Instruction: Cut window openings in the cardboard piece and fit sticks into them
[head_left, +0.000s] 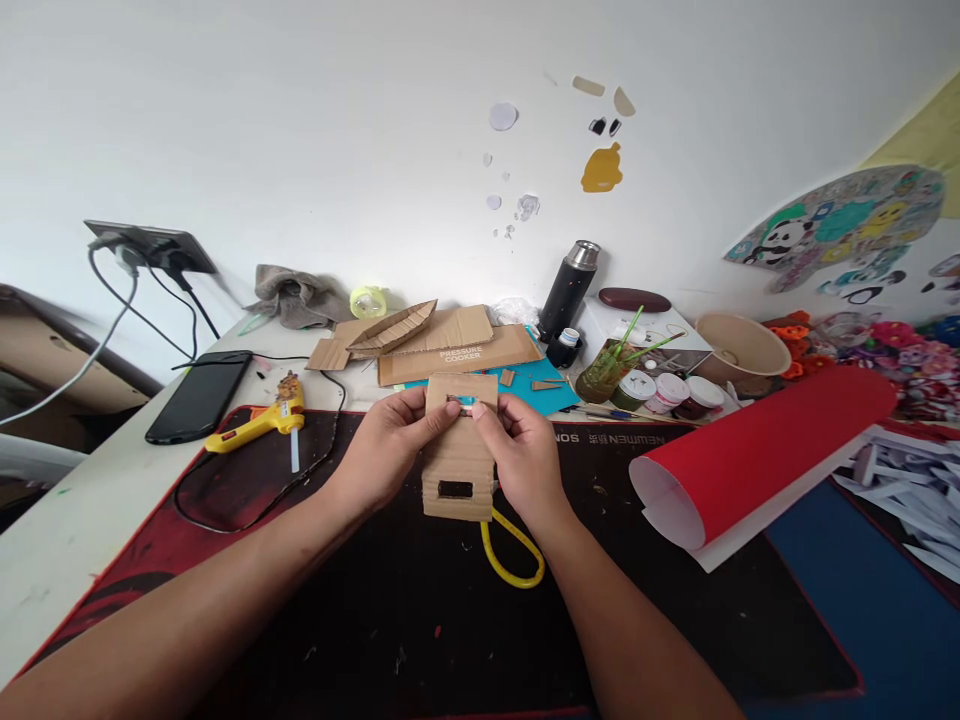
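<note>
A small corrugated cardboard model (pixel 459 462) with a rectangular window cut in its front is held above the black and red desk mat (pixel 360 620). My left hand (pixel 390 445) grips its left side, thumb and fingers pinched near the top opening. My right hand (pixel 521 460) holds the right side, its fingertips pinched at the same opening beside a small blue bit. A yellow loop (pixel 514 560) hangs from under my right hand onto the mat.
A yellow glue gun (pixel 259 420) and a black phone (pixel 199 395) lie at the left. Cardboard sheets (pixel 450 345), a black flask (pixel 568 285), a jar of brushes (pixel 604 370) and paint pots (pixel 671 390) stand behind. A rolled red sheet (pixel 757 450) lies right.
</note>
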